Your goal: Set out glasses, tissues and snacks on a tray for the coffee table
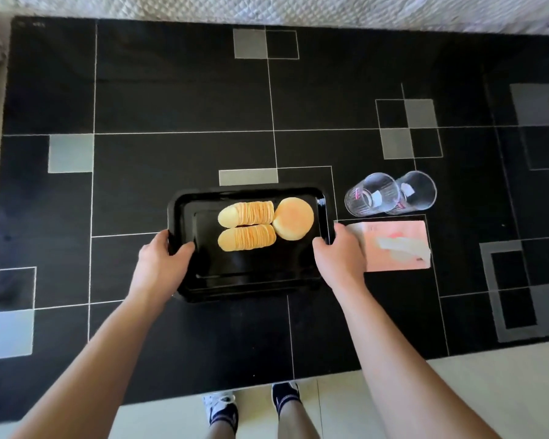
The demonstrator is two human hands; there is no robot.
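Both hands, left [159,259] and right [338,253], grip our black tray [251,280] by its short ends on the dark surface [171,106]. Crackers [246,224] and a bun [293,218] lie on it. Two glasses [390,194] and tissues [396,245] sit just right.

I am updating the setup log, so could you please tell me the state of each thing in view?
tray: gripped at both short ends
left hand: grips tray's left rim
right hand: grips tray's right rim
crisp stacks: two rows lying on tray
bun: on tray, beside crisps
glasses: two, empty, off tray
tissue pack: flat, off tray
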